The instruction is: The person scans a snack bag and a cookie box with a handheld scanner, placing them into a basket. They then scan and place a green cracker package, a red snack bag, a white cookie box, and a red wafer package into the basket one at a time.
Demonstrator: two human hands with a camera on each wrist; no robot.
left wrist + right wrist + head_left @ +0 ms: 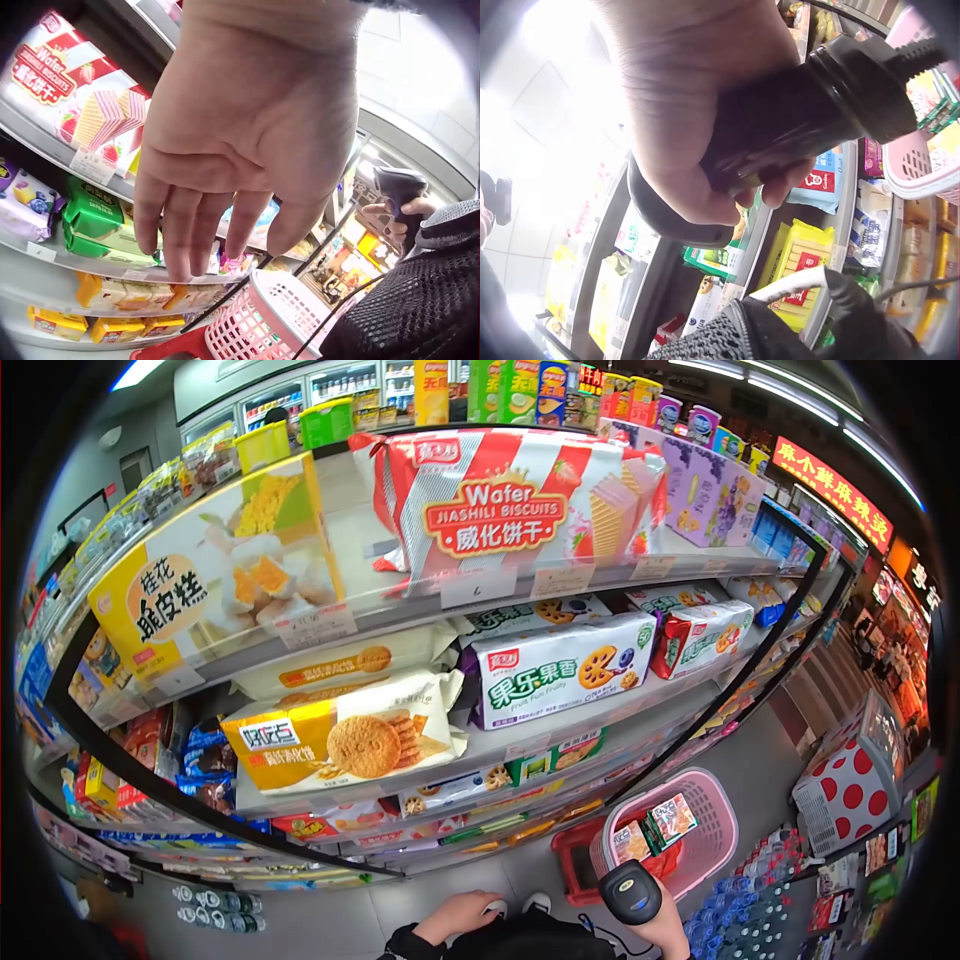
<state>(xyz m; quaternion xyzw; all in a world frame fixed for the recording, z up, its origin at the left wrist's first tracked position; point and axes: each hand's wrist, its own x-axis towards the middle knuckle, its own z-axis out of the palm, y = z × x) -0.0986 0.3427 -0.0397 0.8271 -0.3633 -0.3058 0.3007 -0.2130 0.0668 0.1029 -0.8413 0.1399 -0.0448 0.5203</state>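
In the head view the right hand (662, 930) grips a black handheld scanner (630, 892), held over the near side of a pink basket (715, 840). The right wrist view shows that hand (697, 112) with its fingers curled round the scanner's dark handle (780, 120). The left hand (462, 916) is low at the centre, in front of the body, holding nothing. Its palm and loosely hanging fingers fill the middle of the left wrist view, where the hand (247, 142) has the shelves behind it. Packets lie inside the basket.
Shelves ahead carry a wafer packet (520, 505), a yellow biscuit packet (345, 730) and a white biscuit box (565, 668). A red basket (575, 865) is beside the pink one. Bottles (745, 905) and a red-dotted box (850, 790) stand at the right. A cable hangs near the scanner.
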